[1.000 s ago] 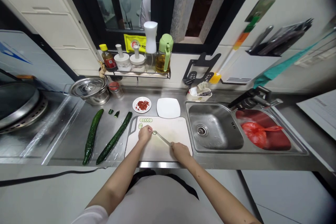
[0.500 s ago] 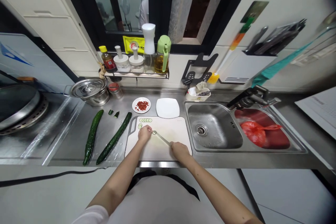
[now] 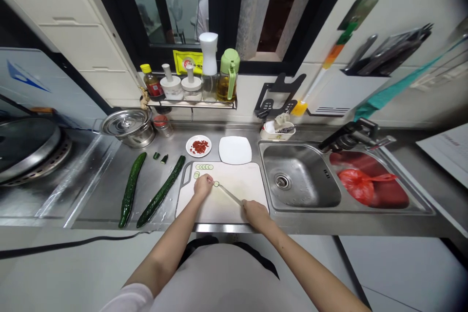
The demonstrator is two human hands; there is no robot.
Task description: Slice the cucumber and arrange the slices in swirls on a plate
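Evidently, slicing is underway but at an early stage. Well left of the cutting board (image 3: pixel 243 173), a wall panel (image 3: pixel 25 76) carries a blue pointed mark with no readable words. Nearer the board's left side lie two long cucumbers (image 3: pixel 132 190), seemingly unsliced, so most of the cutting appears to be left. Behind the board to its left, a sauce bottle (image 3: pixel 151 80) bears a red label too small to read, and two short green stubs (image 3: pixel 156 155) sit on the counter. Further behind, the print on a yellow packet (image 3: pixel 181 62) is illegible. A round dish (image 3: pixel 198 137) of chopped red pieces stands behind the board, apparently finished. On the board's left part, cut slices (image 3: pixel 204 167) lie in a row with more starting below. The left hand (image 3: pixel 203 185) has its fingers drawn together beside the knife tip; whether they grip anything cannot be told. A pale green ring (image 3: pixel 216 184) rests at the blade. Behind the board's middle-right sits a bare white plate (image 3: pixel 235 150). Over the board's right side, the right hand (image 3: pixel 255 213) grasps the knife (image 3: pixel 231 196). Far right of the board, a white panel (image 3: pixel 448 151) shows faint, unreadable print.
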